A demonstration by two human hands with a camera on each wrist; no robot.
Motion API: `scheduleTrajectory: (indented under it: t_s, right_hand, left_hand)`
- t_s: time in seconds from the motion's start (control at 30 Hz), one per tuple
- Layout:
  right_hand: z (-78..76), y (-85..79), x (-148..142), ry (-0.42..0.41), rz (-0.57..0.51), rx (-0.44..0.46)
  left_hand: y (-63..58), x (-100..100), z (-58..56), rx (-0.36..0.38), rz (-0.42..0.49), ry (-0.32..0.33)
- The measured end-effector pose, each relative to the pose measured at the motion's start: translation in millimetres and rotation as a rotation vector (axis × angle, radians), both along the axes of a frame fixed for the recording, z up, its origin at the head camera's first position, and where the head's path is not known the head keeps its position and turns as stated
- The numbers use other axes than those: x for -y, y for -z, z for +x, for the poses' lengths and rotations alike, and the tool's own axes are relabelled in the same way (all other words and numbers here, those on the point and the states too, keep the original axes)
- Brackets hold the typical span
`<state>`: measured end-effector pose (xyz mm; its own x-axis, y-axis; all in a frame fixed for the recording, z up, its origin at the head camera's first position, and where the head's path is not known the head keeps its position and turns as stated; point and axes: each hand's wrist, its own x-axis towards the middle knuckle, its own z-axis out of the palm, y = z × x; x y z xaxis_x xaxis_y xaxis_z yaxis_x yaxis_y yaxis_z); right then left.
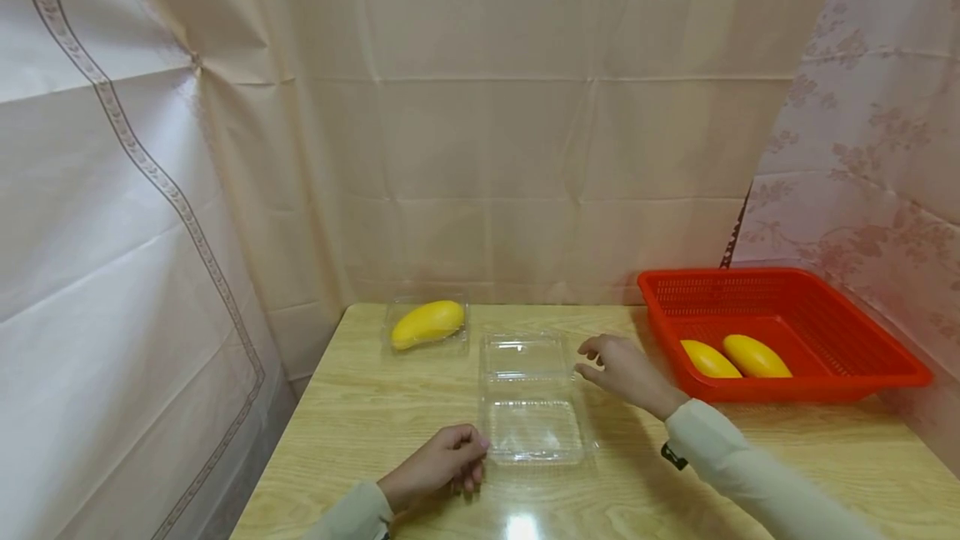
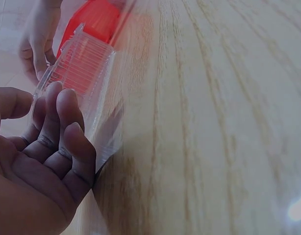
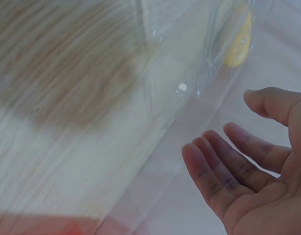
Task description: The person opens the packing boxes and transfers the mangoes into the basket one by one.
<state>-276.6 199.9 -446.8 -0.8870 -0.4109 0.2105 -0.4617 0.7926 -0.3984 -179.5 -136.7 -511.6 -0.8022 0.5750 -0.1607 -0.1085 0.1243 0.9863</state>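
Observation:
An unfolded clear plastic clamshell box (image 1: pixel 534 432) lies on the table, its lid half towards the back. At its near left corner my left hand (image 1: pixel 442 463) pinches the rim between thumb and forefinger; in the left wrist view the other fingers (image 2: pixel 72 147) curl beside the box's wall. My right hand (image 1: pixel 626 369) hovers just right of the lid half, fingers loosely bent and apart, holding nothing, as the right wrist view also shows. Behind and to the left, a yellow mango (image 1: pixel 427 323) sits in another clear plastic box (image 1: pixel 392 347).
A red plastic basket (image 1: pixel 795 390) stands at the right with two yellow mangoes (image 1: pixel 756 357) inside. The wood-grain table (image 1: pixel 360 407) backs onto a beige cloth curtain (image 1: pixel 480 148), with more cloth hanging at both sides.

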Motion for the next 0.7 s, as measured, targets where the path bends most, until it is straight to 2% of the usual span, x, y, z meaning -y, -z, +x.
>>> scheduleTrajectory:
  t_s: [0.23, 0.7]
  right_hand:
    - [2.5, 7.6, 6.1, -0.011, -0.015, -0.047]
    - [3.3, 17.8, 8.0, 0.037, -0.073, 0.071]
  left_hand:
    - [0.8, -0.2, 0.1, 0.002, -0.003, -0.003]
    - [0.6, -0.3, -0.5, 0.000, -0.008, -0.005]
